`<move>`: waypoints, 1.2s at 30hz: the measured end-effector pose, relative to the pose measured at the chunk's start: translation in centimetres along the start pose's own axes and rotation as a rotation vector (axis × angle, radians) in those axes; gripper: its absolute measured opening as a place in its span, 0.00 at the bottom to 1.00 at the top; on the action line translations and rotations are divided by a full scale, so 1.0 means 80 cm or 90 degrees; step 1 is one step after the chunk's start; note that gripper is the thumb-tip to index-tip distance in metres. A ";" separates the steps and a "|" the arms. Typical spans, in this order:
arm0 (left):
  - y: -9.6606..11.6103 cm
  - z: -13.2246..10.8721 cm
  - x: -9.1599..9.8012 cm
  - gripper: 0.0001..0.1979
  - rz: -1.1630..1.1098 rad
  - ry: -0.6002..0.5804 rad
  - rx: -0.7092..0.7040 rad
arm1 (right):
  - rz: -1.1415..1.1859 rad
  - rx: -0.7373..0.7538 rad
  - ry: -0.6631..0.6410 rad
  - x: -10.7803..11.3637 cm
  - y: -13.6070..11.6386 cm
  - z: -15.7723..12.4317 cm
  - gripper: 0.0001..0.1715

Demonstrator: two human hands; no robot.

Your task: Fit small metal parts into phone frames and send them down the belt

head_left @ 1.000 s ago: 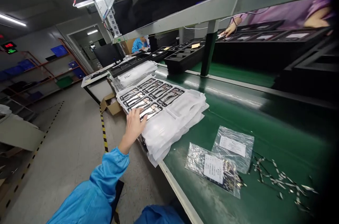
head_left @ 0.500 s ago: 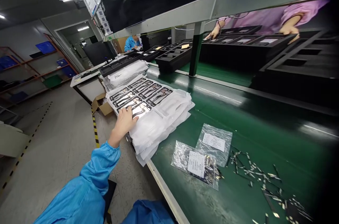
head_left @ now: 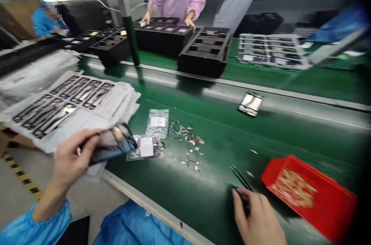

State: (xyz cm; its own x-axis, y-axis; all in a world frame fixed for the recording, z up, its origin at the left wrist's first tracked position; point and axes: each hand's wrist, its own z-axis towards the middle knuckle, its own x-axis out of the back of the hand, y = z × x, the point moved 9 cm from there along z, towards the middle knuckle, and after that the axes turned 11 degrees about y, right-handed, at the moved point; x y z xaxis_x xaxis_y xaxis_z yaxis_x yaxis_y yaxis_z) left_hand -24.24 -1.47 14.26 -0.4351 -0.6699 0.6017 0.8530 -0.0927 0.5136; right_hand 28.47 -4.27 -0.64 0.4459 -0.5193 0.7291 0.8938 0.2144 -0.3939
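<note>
My left hand [head_left: 72, 156] is closed on a flat, dark-edged phone part [head_left: 117, 140], thumb on top, blurred by motion and raised above the bench's front edge. Behind it, a white tray [head_left: 101, 115] on a stack of trays holds several similar parts in rows. My right hand [head_left: 257, 216] rests low on the green bench, fingers curled around the black rear of a pair of tweezers [head_left: 242, 178]. Their two slim tips point away to the left. Right of this hand lies a red bin [head_left: 327, 202] with many small tan strips [head_left: 294, 189] in it.
Two clear labelled bags [head_left: 158, 122] lie mid-bench beside scattered small pieces [head_left: 193, 140]. Another phone part [head_left: 251, 103] lies farther back. Black boxes [head_left: 203, 59] line the far side, where a person in pink [head_left: 197, 1] works; another in blue [head_left: 43, 22] sits left.
My view has swung right. My left hand has left the tray and now carries a phone part lifted from its near row. My right hand, the tweezers and the red bin have come into view.
</note>
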 end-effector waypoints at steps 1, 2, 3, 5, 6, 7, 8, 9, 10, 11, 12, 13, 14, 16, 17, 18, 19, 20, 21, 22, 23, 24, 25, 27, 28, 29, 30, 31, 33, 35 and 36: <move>0.031 -0.021 -0.046 0.11 -0.073 -0.124 -0.043 | -0.023 -0.024 0.008 0.004 0.002 -0.002 0.16; 0.063 -0.047 -0.089 0.10 -0.138 -0.242 -0.087 | -0.047 -0.037 0.018 0.005 0.001 -0.002 0.16; 0.096 -0.074 -0.128 0.11 -0.193 -0.338 -0.134 | -0.071 -0.040 0.031 0.005 -0.003 0.000 0.17; 0.150 -0.125 -0.190 0.13 -0.265 -0.476 -0.229 | -0.116 -0.051 0.050 0.002 -0.008 0.006 0.19; 0.169 -0.147 -0.213 0.13 -0.283 -0.520 -0.271 | -0.135 -0.062 0.056 0.000 -0.009 0.007 0.20; 0.183 -0.166 -0.231 0.14 -0.293 -0.548 -0.305 | -0.128 -0.094 0.062 -0.001 -0.006 0.007 0.19; 0.192 -0.181 -0.245 0.14 -0.299 -0.558 -0.331 | -0.137 -0.103 0.066 -0.002 -0.005 0.007 0.19; 0.197 -0.191 -0.255 0.14 -0.303 -0.546 -0.348 | -0.150 -0.108 0.059 -0.004 -0.002 0.005 0.18; 0.198 -0.198 -0.261 0.15 -0.303 -0.519 -0.358 | -0.157 -0.107 0.048 -0.006 0.001 0.003 0.17; 0.195 -0.202 -0.265 0.16 -0.300 -0.480 -0.363 | -0.159 -0.107 0.037 -0.008 0.005 0.000 0.17; 0.191 -0.205 -0.267 0.17 -0.293 -0.442 -0.365 | -0.159 -0.110 0.028 -0.007 0.009 -0.004 0.17; 0.187 -0.210 -0.268 0.18 -0.281 -0.418 -0.367 | -0.153 -0.115 0.023 -0.005 0.012 -0.009 0.18; 0.184 -0.215 -0.266 0.18 -0.268 -0.409 -0.373 | -0.143 -0.121 0.021 0.000 0.013 -0.013 0.18; 0.183 -0.227 -0.259 0.26 -0.239 -0.440 -0.387 | -0.107 -0.142 0.022 0.013 0.008 -0.023 0.16; 0.185 -0.231 -0.255 0.33 -0.224 -0.468 -0.391 | -0.080 -0.156 0.023 0.019 0.003 -0.026 0.15; 0.188 -0.234 -0.251 0.39 -0.211 -0.499 -0.388 | -0.050 -0.170 0.022 0.025 -0.002 -0.028 0.13; 0.191 -0.234 -0.249 0.44 -0.199 -0.529 -0.380 | -0.018 -0.183 0.019 0.029 -0.008 -0.029 0.12; 0.194 -0.233 -0.248 0.48 -0.194 -0.556 -0.366 | 0.016 -0.191 0.010 0.030 -0.013 -0.029 0.11; 0.197 -0.232 -0.249 0.49 -0.195 -0.581 -0.352 | 0.053 -0.195 -0.005 0.028 -0.020 -0.027 0.11; 0.200 -0.230 -0.250 0.51 -0.202 -0.602 -0.340 | 0.091 -0.192 -0.028 0.023 -0.027 -0.025 0.11; 0.202 -0.228 -0.252 0.51 -0.210 -0.616 -0.330 | 0.128 -0.186 -0.054 0.017 -0.035 -0.022 0.11; 0.203 -0.226 -0.253 0.51 -0.218 -0.622 -0.323 | 0.161 -0.176 -0.080 0.010 -0.044 -0.020 0.09; 0.204 -0.225 -0.253 0.50 -0.225 -0.622 -0.319 | 0.192 -0.163 -0.106 0.002 -0.052 -0.017 0.09; 0.204 -0.224 -0.251 0.48 -0.239 -0.616 -0.321 | 0.244 -0.132 -0.151 -0.011 -0.065 -0.012 0.10; 0.205 -0.224 -0.250 0.47 -0.249 -0.615 -0.326 | 0.269 -0.115 -0.170 -0.017 -0.070 -0.009 0.10; 0.205 -0.225 -0.249 0.47 -0.259 -0.616 -0.332 | 0.293 -0.101 -0.190 -0.023 -0.073 -0.007 0.10; 0.205 -0.226 -0.248 0.48 -0.270 -0.615 -0.335 | 0.314 -0.092 -0.211 -0.028 -0.074 -0.003 0.10; 0.204 -0.225 -0.247 0.48 -0.281 -0.610 -0.337 | 0.331 -0.091 -0.233 -0.033 -0.074 0.000 0.10; 0.202 -0.222 -0.245 0.47 -0.310 -0.581 -0.337 | 0.355 -0.099 -0.280 -0.042 -0.072 0.007 0.11; 0.198 -0.220 -0.244 0.41 -0.340 -0.554 -0.335 | 0.369 -0.104 -0.343 -0.051 -0.074 0.013 0.12; 0.196 -0.220 -0.244 0.37 -0.351 -0.545 -0.334 | 0.374 -0.100 -0.375 -0.054 -0.076 0.015 0.13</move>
State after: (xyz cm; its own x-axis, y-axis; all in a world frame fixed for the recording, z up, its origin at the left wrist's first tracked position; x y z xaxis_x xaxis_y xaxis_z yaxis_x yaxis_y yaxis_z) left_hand 2.69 -2.79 -0.19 -0.6694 0.2605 0.6957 0.4126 -0.6484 0.6398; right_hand 21.19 -2.33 -0.71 0.8270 0.1664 0.5370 0.5113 0.1743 -0.8415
